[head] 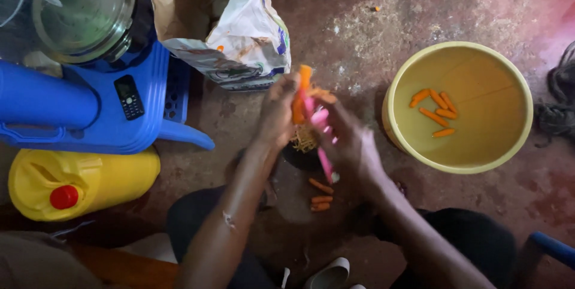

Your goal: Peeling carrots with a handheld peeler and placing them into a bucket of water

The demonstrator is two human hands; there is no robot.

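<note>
My left hand [277,114] grips an orange carrot [303,79] held upright over the floor. My right hand [350,142] is closed on a pink-handled peeler [324,160] that rests against the carrot's side. Orange peel shavings [305,138] hang and pile just below the two hands. Three short peeled carrot pieces [321,196] lie on the floor under my hands. To the right stands a yellow bucket [400,88] of water with several peeled carrots [436,112] floating in it.
A white printed sack [251,31] stands open behind my hands. At left a blue plastic stool [141,136] carries a small black phone [129,96] and a glass blender jug [84,10]. A yellow jerrycan [81,181] with a red cap lies below it. The floor is reddish concrete.
</note>
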